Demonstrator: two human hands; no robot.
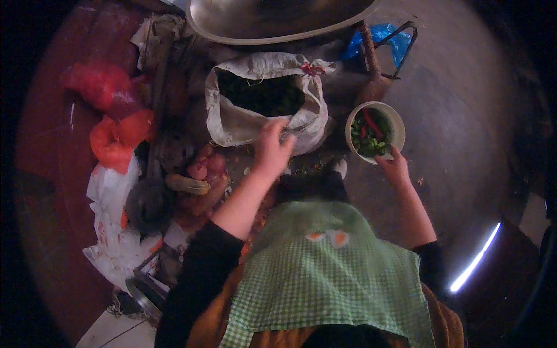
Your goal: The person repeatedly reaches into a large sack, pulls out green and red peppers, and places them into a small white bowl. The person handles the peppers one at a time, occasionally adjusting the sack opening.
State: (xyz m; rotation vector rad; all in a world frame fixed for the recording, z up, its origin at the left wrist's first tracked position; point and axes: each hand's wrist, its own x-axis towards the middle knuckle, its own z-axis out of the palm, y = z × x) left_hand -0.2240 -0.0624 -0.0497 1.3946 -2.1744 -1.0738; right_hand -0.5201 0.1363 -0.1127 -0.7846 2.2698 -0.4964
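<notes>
A white woven sack (232, 129) stands in front of me with its mouth rolled wide around dark green leaves (264, 95). My left hand (274, 146) is closed on the near edge of its rim. To the right is a pale round bucket (396, 124); green leafy pieces (368, 142) and a long red chili pepper (374, 123) lie inside it. My right hand (394, 166) pinches the bucket's near rim, though part of the grip is hidden.
A large metal basin (278, 26) sits beyond the sack. Farther right are a rusty metal frame (369, 52) and a blue plastic bag (400, 46). On the left lie red (107, 87), orange (113, 142) and white plastic bags (110, 209). My green checked apron (325, 278) covers my lap.
</notes>
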